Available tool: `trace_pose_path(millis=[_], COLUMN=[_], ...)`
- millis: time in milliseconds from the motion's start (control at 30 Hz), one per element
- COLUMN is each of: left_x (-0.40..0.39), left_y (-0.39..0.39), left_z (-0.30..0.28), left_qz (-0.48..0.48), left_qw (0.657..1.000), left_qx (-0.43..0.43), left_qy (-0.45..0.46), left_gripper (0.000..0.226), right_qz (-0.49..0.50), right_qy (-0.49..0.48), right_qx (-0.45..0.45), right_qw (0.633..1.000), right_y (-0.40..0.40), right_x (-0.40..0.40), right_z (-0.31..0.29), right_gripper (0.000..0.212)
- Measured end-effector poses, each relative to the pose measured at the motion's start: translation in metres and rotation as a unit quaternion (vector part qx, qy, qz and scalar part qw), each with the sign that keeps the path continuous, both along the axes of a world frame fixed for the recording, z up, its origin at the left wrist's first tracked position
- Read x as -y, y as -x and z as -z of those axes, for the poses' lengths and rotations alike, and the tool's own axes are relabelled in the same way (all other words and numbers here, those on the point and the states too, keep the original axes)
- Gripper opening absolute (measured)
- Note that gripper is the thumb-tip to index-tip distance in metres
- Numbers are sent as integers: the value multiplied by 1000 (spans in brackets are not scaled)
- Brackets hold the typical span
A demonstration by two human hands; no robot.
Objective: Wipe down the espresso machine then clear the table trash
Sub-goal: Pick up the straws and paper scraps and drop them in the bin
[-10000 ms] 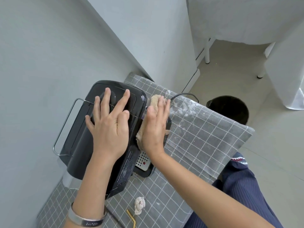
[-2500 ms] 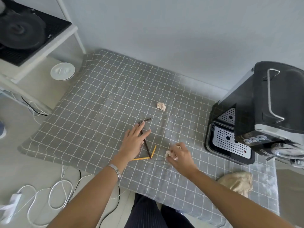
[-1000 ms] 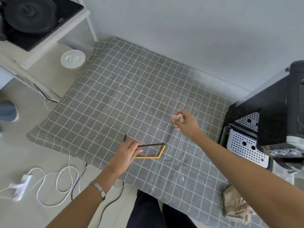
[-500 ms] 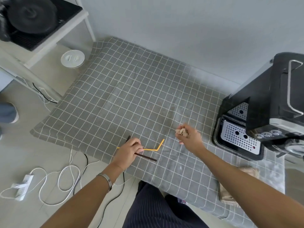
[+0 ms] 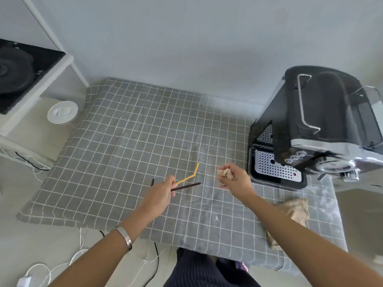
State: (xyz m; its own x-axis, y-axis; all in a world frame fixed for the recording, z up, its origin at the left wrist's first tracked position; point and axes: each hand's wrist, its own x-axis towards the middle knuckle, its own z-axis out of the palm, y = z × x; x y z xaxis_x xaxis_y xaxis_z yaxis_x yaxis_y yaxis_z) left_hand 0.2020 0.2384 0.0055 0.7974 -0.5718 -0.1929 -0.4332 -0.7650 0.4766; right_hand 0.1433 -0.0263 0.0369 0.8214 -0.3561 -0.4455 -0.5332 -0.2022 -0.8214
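My left hand [image 5: 160,193] is closed on two straws, a bent yellow straw [image 5: 190,175] and a dark brown straw [image 5: 186,186], lifted a little above the grey checked tablecloth [image 5: 116,141]. To its right, my right hand [image 5: 234,179] grips crumpled tissue scraps [image 5: 224,172]. The black espresso machine [image 5: 323,112] stands at the table's right end, its perforated drip tray [image 5: 273,168] just right of my right hand. A beige wiping cloth [image 5: 294,212] lies on the table by my right forearm.
A white shelf with a black appliance [image 5: 18,75] stands to the left. A white round lid [image 5: 62,111] lies on the floor beside it. White cables and a plug [image 5: 41,268] trail on the floor near the table's front edge. The wall runs behind.
Both hands have picked trash off the cloth: the left took up the straws, the right gathered tissue scraps. Since half a second ago both hands have lifted slightly and drawn closer together.
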Motion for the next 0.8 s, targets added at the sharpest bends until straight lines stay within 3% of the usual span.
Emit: trace_pose_path(millis=[167, 267, 400, 500, 667, 800], left_x=[67, 122, 220, 300, 431, 510], left_y=[8, 33, 89, 142, 237, 287], left_z=[-35, -49, -67, -73, -80, -56], left_qz=[54, 75, 100, 85, 15, -59], left_qw=[984, 961, 926, 889, 782, 747], left_qx=[-127, -237, -345, -428, -607, -657], left_qy=[110, 121, 116, 140, 141, 82], left_gripper=[12, 23, 19, 21, 9, 15], right_qz=[78, 127, 201, 316, 500, 572], right_qy=[-83, -94, -93, -126, -154, -192], right_qx=[29, 36, 35, 58, 62, 13], right_qw=[993, 987, 975, 939, 850, 797], right_y=[49, 93, 170, 238, 343, 395], right_x=[37, 73, 137, 189, 259, 303], right_z=[-20, -31, -37, -34, -19, 9], right_gripper=[23, 25, 27, 19, 16, 22])
